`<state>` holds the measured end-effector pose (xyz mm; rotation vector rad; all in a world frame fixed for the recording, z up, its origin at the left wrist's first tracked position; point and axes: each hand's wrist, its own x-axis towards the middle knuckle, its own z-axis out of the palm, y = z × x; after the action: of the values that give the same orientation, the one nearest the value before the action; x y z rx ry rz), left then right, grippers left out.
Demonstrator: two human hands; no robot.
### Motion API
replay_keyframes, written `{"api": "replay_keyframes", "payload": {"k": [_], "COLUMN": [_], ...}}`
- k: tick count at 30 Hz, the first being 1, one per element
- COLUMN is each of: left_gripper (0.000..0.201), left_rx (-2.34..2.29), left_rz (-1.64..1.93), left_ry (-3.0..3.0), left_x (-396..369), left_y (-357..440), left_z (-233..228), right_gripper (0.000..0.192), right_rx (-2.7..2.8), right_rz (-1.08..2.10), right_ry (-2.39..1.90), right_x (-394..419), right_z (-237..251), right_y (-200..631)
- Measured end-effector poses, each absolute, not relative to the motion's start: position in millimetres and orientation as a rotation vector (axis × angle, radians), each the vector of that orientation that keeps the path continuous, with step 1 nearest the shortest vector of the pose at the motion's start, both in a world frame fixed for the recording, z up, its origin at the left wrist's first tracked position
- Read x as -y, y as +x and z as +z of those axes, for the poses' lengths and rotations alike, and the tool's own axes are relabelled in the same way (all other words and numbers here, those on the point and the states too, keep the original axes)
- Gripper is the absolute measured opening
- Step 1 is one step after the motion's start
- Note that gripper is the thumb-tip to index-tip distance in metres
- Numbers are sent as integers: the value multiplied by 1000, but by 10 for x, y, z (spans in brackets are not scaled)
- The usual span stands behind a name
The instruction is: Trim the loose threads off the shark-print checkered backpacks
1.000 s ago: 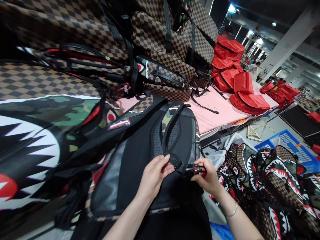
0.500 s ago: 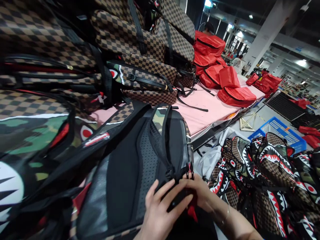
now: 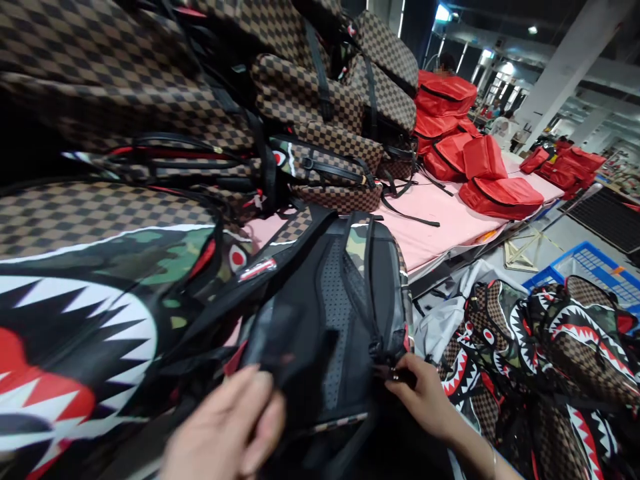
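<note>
Black backpack (image 3: pixel 337 300), L hand (image 3: pixel 227 423) curled, blurred—grip unclear, R hand (image 3: pixel 423 390) pinching small tool (image 3: pixel 386 372)

Red bags (image 3: pixel 500 199) lie piled far along the pink surface (image 3: pixel 425 233). A blue crate (image 3: pixel 593 259) stands at right, a pale pillar (image 3: pixel 565 73) farther back.

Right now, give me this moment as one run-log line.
left hand: blurred, grip unclear | right hand: holding small dark tool | backpack: back panel showing | red bags: on pink table
</note>
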<state>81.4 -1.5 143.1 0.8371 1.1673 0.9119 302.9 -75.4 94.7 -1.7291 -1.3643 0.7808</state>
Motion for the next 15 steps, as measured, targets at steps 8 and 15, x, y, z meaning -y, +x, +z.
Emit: {"api": "replay_keyframes", "payload": {"k": [8,15], "left_gripper": [29,27], "left_rx": [-1005,-1043], "left_rz": [812,826], "left_ry": [837,900], "left_x": [187,243], "left_y": [1265,1244], "left_z": [1253,1254], "right_gripper": [16,20], "right_rx": [1420,1629], "right_rz": [641,377], "right_ry": [-1465,-1341], "right_x": [686,528], "right_z": [1209,1181], "right_y": [2957,2849]}}
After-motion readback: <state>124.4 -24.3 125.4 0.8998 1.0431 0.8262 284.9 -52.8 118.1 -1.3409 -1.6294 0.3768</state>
